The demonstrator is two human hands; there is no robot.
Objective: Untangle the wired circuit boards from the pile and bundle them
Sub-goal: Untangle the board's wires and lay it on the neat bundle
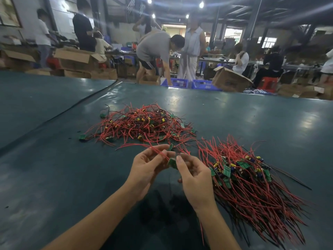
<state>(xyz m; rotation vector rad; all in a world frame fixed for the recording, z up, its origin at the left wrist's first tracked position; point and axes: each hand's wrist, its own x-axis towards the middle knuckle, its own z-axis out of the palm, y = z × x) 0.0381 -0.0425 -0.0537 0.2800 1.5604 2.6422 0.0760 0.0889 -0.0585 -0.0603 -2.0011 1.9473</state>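
**Green wired circuit board point(172, 163) pinched between my two hands**

My left hand point(144, 170) curls its fingertips round the board's thin red wires point(158, 152), which trail off toward 10 o'clock. My right hand point(196, 179) pinches the board itself by its edge, over the dark green table mat point(54, 177). At 12 o'clock lies the tangled pile of red-wired boards point(142, 123), apart from my hands. At 3 o'clock lies the combed bundle of boards point(252, 179), its wires fanned toward 5 o'clock. Blue plastic baskets point(180, 83) stand beyond the table's far edge.

Table point(54, 177): dark teal, glossy. Pile point(142, 123): red wires point(126, 127), few black, green boards point(82, 137) w/ yellow & blue parts point(139, 137). Bundle point(252, 186) right of pile: same colours. Baskets point(205, 85) beyond pile: blue.
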